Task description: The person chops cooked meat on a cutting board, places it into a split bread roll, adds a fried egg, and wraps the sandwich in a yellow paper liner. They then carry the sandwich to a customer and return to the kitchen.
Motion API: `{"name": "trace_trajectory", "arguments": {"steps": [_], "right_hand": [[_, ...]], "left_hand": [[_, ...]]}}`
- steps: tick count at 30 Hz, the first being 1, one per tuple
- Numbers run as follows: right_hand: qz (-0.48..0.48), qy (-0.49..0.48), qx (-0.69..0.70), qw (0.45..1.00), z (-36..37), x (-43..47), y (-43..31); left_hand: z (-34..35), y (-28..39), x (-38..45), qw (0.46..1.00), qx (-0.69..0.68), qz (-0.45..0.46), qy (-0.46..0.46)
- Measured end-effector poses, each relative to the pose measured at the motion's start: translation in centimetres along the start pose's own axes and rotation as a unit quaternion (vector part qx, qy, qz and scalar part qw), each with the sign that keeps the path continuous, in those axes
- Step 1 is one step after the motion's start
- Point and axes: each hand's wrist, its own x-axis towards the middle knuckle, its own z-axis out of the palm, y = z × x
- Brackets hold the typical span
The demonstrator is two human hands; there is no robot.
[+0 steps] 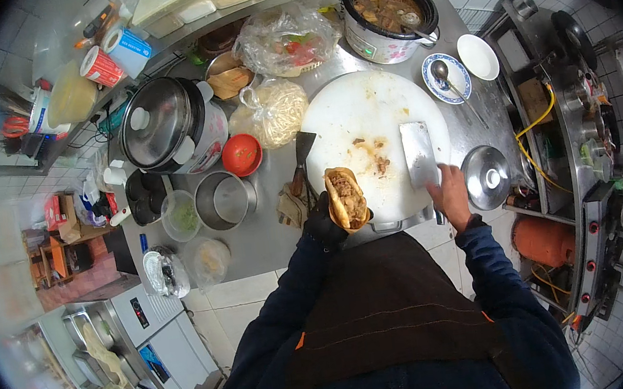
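My left hand (pixel 323 222), in a black glove, is closed around a split flatbread (pixel 347 199) filled with chopped meat, held over the near left edge of a round white cutting board (pixel 358 95). My right hand (pixel 451 195) is bare and reaches to the board's right edge, its fingertips by the near end of a cleaver (pixel 418 152). The cleaver's blade lies flat on the board; whether the fingers grip it I cannot tell. Meat scraps (pixel 381 164) are scattered in the middle of the board.
A slow cooker of stew (pixel 390 48) stands at the back, with a patterned plate and spoon (pixel 462 91) nearby. A steel lid (pixel 486 177) lies at right. Left are a scraper (pixel 304 151), a red bowl (pixel 242 155), a steel pot (pixel 223 200) and a lidded cooker (pixel 160 125).
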Motion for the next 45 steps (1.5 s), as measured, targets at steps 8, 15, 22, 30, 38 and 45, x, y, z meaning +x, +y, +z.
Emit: {"name": "trace_trajectory", "arguments": {"steps": [8,15,22,30,38,45], "right_hand": [[0.062,-0.043,0.074,0.994,5.8,-1.4,6.0],[-0.068,0.015,0.169,0.983,1.1,2.8,4.1],[-0.323,-0.027,0.019,0.946,-0.2,11.3,1.3],[-0.279,-0.085,0.030,0.956,-1.8,3.5,4.4],[-0.118,-0.039,0.192,0.973,5.1,-5.8,-3.0],[0.032,0.044,0.176,0.983,4.1,-6.1,-3.7]], "left_hand": [[-3.9,3.2,-1.0,0.971,0.224,0.078,-0.025],[-2.3,3.6,-3.2,0.953,0.278,0.118,-0.035],[-1.4,3.6,-4.0,0.877,0.415,0.238,-0.027],[-1.0,4.4,-4.8,0.903,0.375,0.178,-0.111],[0.8,3.4,-5.5,0.942,0.286,0.174,-0.016],[1.3,3.9,-6.2,0.942,0.304,0.141,0.002]]}}
